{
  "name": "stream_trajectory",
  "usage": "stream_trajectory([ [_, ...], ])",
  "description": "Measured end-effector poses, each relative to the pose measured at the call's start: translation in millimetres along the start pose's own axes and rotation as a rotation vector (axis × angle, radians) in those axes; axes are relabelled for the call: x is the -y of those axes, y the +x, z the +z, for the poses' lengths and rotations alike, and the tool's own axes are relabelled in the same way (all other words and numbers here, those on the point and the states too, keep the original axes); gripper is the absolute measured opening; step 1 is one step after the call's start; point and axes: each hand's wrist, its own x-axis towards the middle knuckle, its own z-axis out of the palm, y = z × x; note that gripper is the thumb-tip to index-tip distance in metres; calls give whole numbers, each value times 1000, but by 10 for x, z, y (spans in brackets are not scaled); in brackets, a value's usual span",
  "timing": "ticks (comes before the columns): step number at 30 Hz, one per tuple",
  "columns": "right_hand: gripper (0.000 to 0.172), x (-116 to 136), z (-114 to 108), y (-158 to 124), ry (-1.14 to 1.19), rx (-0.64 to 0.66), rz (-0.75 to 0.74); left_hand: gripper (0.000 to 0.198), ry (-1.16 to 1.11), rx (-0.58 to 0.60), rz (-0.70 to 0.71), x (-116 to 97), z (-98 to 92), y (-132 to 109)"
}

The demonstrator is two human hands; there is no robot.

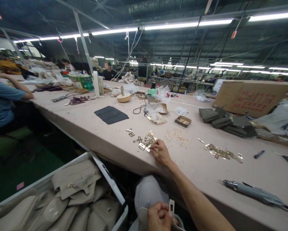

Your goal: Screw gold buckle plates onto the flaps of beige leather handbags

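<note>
Head camera view: a person's right hand (160,152) rests at a pile of gold-toned metal frames (144,141) near the edge of a long surface (192,154), its fingers bent down onto the pieces; whether they grip one cannot be told. Lower, close to the lap, the left hand (158,218) pinches a single frame (172,202) between its fingers. Another cluster of frames (223,152) lies farther right, beyond a grey corded tool (251,192). At left, a pale-rimmed bin (107,175) holds taupe bag pieces (74,179).
</note>
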Motion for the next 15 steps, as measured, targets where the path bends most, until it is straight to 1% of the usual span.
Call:
stream_trajectory([
  [4,16,-81,-172,-28,68,-104,159,36,38,0,-11,-35,13,-18],
  [7,19,-162,-307,-49,103,-148,235,37,42,-3,-23,-38,26,-18],
  [12,24,-248,-494,-200,68,-180,260,37,45,-19,-21,-38,27,-16],
  [15,19,-272,-564,-348,20,-121,211,37,39,-23,-22,-39,31,-13],
])
